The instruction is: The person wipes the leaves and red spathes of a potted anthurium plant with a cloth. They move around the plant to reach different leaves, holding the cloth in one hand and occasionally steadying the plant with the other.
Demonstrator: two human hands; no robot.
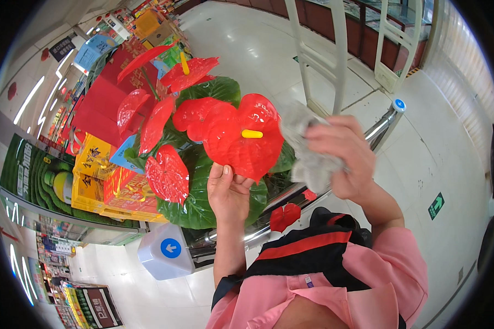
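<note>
A large glossy red anthurium bloom (pixel 257 154) with a yellow spadix (pixel 252 134) faces up in front of me. My left hand (pixel 229 193) pinches its lower edge between thumb and fingers. To the right of the bloom, my right hand (pixel 341 154) grips a crumpled whitish-grey cloth (pixel 308 144), blurred, close to the petal's right edge; whether they touch I cannot tell. More red blooms (pixel 167 174) and broad green leaves (pixel 195 205) spread around and to the left. The plant's base is hidden.
A chrome rail (pixel 257 234) runs under the plant to a white post (pixel 164 253) with an arrow sticker. Red gift bags (pixel 107 98) and yellow boxes (pixel 92 158) stand at left. White security gates (pixel 337 74) rise behind; a glass display counter (pixel 366 37) lies beyond.
</note>
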